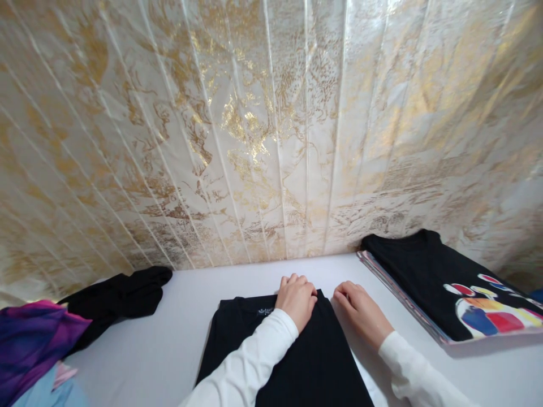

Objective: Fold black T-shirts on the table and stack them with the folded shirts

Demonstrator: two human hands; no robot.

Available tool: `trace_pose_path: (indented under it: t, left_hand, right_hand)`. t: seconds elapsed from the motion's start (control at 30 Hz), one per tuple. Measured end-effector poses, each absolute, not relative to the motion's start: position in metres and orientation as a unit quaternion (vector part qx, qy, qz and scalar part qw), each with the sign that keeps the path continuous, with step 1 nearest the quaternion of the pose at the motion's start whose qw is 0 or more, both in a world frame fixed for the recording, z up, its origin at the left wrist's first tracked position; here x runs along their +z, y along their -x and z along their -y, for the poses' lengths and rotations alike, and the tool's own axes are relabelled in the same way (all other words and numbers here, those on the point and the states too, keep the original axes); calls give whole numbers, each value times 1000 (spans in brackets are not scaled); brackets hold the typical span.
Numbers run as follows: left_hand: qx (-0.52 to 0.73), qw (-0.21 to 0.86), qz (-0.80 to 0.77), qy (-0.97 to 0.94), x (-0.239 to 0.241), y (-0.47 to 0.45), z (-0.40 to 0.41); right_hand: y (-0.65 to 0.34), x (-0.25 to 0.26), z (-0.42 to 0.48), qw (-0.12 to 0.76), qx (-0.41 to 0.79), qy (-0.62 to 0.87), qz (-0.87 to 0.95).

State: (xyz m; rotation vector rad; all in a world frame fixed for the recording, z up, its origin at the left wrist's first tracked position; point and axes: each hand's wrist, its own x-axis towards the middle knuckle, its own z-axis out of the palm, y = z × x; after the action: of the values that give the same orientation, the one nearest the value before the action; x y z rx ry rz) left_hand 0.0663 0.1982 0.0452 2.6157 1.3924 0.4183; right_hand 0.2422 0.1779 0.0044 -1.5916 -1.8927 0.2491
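Observation:
A black garment (237, 345) lies folded flat on the white table (169, 339) right in front of me. My left hand (297, 298) rests on its top right part, fingers curled and pressed onto the cloth. Just to the right, my right hand (360, 311) sits at the garment's upper right edge, fingers bent and gripping the fabric edge. Both arms wear white sleeves.
A stack of folded shirts (441, 282), the top one black with a colourful print, lies at the right. A crumpled black garment (123, 297) and a purple cloth (34, 339) lie at the left. A gold-patterned sheet (271, 124) hangs behind the table.

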Motion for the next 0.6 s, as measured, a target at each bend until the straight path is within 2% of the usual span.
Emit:
trace_pose_path:
  t: [0.17,0.6]
  left_hand:
    - [152,116,-460,-867,41,-80,-207]
    - [274,227,-467,-810,33,-77,-209]
  right_hand:
    - [-245,6,-164,289,109,616,724]
    - [-233,20,-156,285,201,609,712]
